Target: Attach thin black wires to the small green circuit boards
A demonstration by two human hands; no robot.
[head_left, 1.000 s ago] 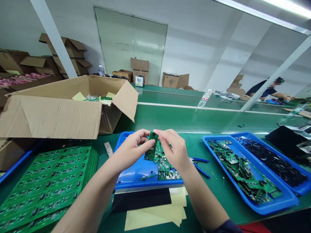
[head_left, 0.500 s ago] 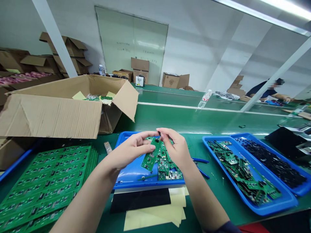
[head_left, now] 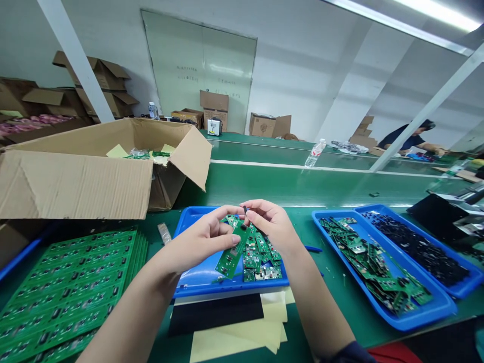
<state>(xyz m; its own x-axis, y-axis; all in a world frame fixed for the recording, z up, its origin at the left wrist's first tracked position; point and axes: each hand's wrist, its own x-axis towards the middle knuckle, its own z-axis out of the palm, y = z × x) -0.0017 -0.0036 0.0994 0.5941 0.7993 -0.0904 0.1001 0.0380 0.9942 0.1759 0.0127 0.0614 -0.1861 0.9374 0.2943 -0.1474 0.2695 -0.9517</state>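
Note:
Between thumb and fingers, my left hand [head_left: 214, 234] grips a green circuit board [head_left: 229, 261] that slants down to the left. My right hand [head_left: 273, 225] pinches a small black part [head_left: 245, 210] at the board's upper end, its fingertips meeting those of the left. Whether that part is fixed to the board I cannot tell. Below both hands lies a blue tray [head_left: 192, 289], with several small circuit boards [head_left: 260, 257] heaped in its right half.
Stacked green panels [head_left: 71, 287] stand at left, below a large open carton [head_left: 75, 181]. To the right, one blue tray [head_left: 397, 322] bears boards and another [head_left: 463, 292] black parts. Blue tool handles [head_left: 313, 249] show beside my right wrist. A person [head_left: 406, 138] works far right.
The view has shifted slightly. The black part now stands more upright between my right fingertips, and the board has swung a little lower left. Both hands keep their grips.

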